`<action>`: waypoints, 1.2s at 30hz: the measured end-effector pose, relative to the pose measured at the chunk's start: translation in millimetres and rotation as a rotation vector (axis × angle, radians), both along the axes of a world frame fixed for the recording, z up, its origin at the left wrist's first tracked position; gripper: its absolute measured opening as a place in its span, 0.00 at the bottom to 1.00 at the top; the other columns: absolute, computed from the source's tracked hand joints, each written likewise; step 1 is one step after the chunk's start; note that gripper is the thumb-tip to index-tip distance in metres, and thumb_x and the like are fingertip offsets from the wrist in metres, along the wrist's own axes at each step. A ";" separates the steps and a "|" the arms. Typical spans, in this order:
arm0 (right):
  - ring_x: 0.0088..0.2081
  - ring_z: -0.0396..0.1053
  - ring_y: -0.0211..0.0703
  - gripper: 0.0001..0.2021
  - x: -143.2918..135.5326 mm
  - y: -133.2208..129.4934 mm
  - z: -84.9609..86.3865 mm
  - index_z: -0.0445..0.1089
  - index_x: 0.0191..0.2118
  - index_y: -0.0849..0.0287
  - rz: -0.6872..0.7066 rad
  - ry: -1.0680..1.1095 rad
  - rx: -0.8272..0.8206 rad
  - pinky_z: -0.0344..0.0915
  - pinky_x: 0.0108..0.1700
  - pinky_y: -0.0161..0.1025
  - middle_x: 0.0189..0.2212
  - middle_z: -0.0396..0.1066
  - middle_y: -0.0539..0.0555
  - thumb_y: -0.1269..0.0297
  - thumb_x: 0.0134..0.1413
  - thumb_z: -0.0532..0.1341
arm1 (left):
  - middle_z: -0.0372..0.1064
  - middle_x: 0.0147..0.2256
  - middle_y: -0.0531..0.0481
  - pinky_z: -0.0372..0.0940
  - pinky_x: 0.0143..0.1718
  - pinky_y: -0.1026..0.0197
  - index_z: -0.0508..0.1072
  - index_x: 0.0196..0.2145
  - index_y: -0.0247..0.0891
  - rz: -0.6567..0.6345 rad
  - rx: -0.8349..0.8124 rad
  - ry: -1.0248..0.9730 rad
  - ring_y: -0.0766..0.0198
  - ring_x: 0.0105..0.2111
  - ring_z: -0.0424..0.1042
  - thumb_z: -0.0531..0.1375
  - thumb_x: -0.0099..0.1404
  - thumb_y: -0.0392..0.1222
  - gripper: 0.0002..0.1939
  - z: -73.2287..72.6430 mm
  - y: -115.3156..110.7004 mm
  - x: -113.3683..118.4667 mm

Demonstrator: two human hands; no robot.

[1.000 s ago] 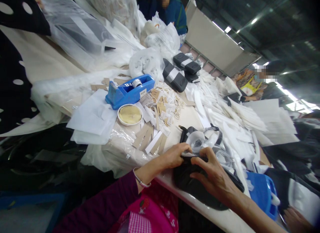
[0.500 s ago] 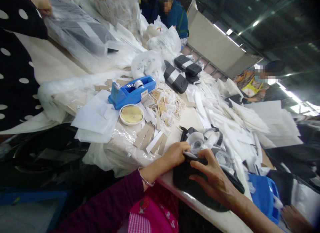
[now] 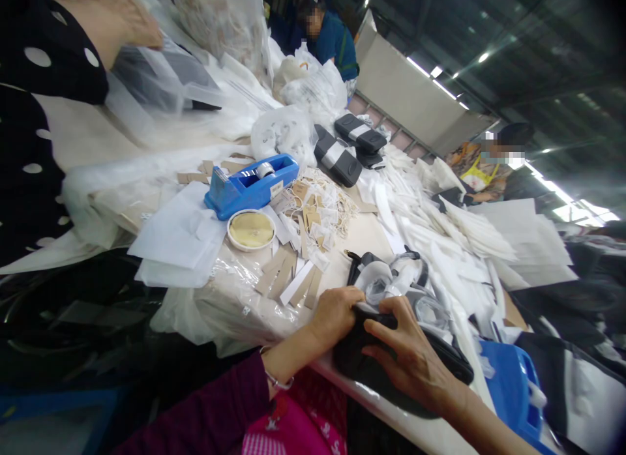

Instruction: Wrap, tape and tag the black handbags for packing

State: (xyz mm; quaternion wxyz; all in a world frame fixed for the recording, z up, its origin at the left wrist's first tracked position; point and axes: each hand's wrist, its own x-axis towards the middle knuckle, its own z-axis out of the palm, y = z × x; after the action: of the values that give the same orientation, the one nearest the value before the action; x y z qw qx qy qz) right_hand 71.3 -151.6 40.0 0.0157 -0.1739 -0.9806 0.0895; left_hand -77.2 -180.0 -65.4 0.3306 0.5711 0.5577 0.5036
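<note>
A black bag [image 3: 372, 360] lies at the table's near edge, with clear plastic wrapping and a strap on its far side. My left hand [image 3: 337, 315] is closed on the bag's upper left edge, its fingertips partly hidden. My right hand [image 3: 408, 347] grips the same edge a little to the right, thumb and forefinger on the black rim, the other fingers bent over the bag's side. Left of the bag lie brown and white card strips [image 3: 288, 276] and a heap of tags with strings [image 3: 317, 210].
A blue tape dispenser [image 3: 252, 184] stands behind a round yellow tin [image 3: 251, 230]. Two wrapped black cases [image 3: 337, 156] lie farther back. Another blue dispenser [image 3: 511, 383] is at the right. A co-worker's hand [image 3: 122, 25] rests over a plastic-wrapped item at the upper left.
The co-worker's hand at the upper left has moved right over the wrapped item. A hand at the lower right has left the view. My hands keep nearly the same hold; the view has shifted slightly.
</note>
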 end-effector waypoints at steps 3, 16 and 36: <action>0.46 0.56 0.51 0.07 2.0 0.5 -0.9 0.66 0.43 0.56 0.002 0.015 -0.007 0.63 0.45 0.51 0.45 0.51 0.58 0.67 0.58 0.58 | 0.72 0.34 0.51 0.61 0.38 0.64 0.75 0.33 0.38 -0.119 0.035 -0.170 0.62 0.37 0.70 0.55 0.55 0.30 0.11 -2.0 3.2 -8.4; 0.44 0.55 0.51 0.08 3.6 5.2 -1.5 0.67 0.43 0.57 0.045 0.019 -0.025 0.61 0.43 0.49 0.44 0.51 0.58 0.67 0.58 0.58 | 0.72 0.35 0.51 0.62 0.43 0.63 0.78 0.32 0.36 -0.326 0.085 -0.304 0.63 0.37 0.70 0.57 0.56 0.30 0.10 -7.5 18.5 -18.3; 0.44 0.54 0.51 0.06 4.5 6.3 -2.7 0.69 0.41 0.57 0.048 0.055 -0.035 0.59 0.43 0.51 0.43 0.53 0.58 0.67 0.57 0.58 | 0.68 0.27 0.52 0.60 0.34 0.65 0.74 0.25 0.35 -0.317 -0.098 -0.469 0.65 0.30 0.67 0.58 0.48 0.30 0.06 3.6 11.6 -11.5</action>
State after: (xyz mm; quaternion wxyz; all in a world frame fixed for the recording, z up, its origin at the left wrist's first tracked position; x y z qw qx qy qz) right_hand 75.8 -145.3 37.3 0.0372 -0.1481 -0.9819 0.1120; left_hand -88.7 -168.5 -61.8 0.5524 0.5025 0.3932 0.5364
